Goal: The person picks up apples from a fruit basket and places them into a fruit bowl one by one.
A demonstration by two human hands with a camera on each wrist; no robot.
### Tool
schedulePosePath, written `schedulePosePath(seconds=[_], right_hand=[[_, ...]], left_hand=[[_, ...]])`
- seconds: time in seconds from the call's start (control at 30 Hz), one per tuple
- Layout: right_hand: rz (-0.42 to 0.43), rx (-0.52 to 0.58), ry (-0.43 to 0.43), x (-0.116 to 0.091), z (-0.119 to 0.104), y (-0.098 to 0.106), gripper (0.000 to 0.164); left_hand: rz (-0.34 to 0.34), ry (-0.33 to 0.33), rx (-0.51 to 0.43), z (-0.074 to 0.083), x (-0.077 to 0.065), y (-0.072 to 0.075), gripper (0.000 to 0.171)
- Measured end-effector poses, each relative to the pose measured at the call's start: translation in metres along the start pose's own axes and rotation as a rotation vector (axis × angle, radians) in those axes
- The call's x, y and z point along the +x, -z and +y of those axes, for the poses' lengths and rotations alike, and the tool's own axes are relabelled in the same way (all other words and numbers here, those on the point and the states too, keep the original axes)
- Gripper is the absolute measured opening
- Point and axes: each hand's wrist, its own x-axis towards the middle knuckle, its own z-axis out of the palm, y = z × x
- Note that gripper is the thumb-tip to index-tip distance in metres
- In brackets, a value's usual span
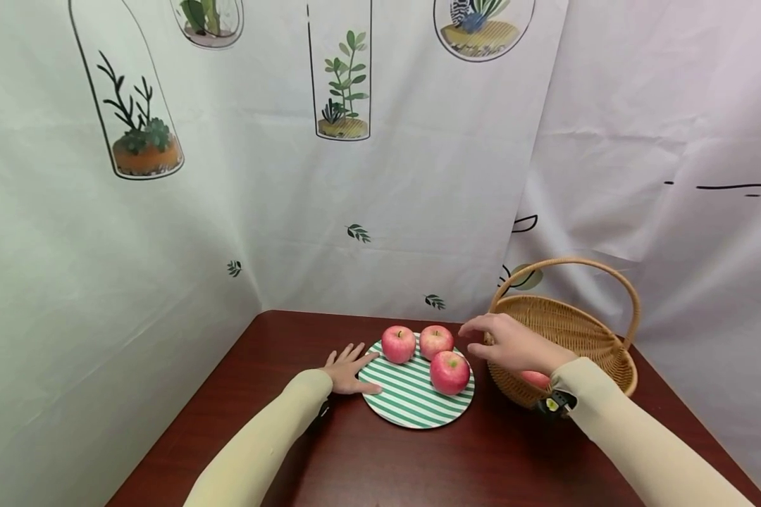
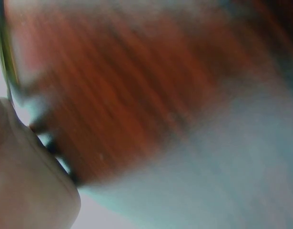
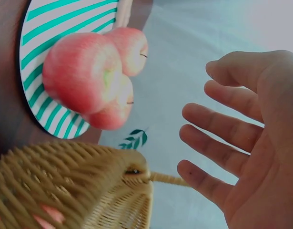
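Three red apples sit on a round board (image 1: 412,410) with green and white stripes: a left apple (image 1: 398,344), a back apple (image 1: 436,341) and a front apple (image 1: 449,373). My left hand (image 1: 345,372) has its fingers spread over the board's left edge. In the air between the board and a wicker basket (image 1: 558,320) is my right hand (image 1: 514,343), its fingers apart. The right wrist view shows the right palm (image 3: 256,143) holding nothing. Another apple (image 1: 535,379) lies inside the basket, partly hidden by the right wrist.
The basket's tall handle (image 1: 567,261) arches up at the right. A dark red wooden table (image 1: 380,461) carries everything. Behind it hangs a pale cloth (image 1: 393,211) printed with plants. The left wrist view is badly blurred.
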Motion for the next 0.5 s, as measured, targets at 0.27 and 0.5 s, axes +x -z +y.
schedulePosePath(seconds=[0.27, 0.5], right_hand=[[0.013, 0.021, -0.026, -0.006, 0.007, 0.016, 0.023], [0.037, 0.024, -0.051, -0.009, 0.015, 0.030, 0.021]], left_hand=[[0.005, 0.005, 0.014, 0.007, -0.007, 0.004, 0.093], [0.006, -0.002, 0.000, -0.002, 0.000, -0.002, 0.099]])
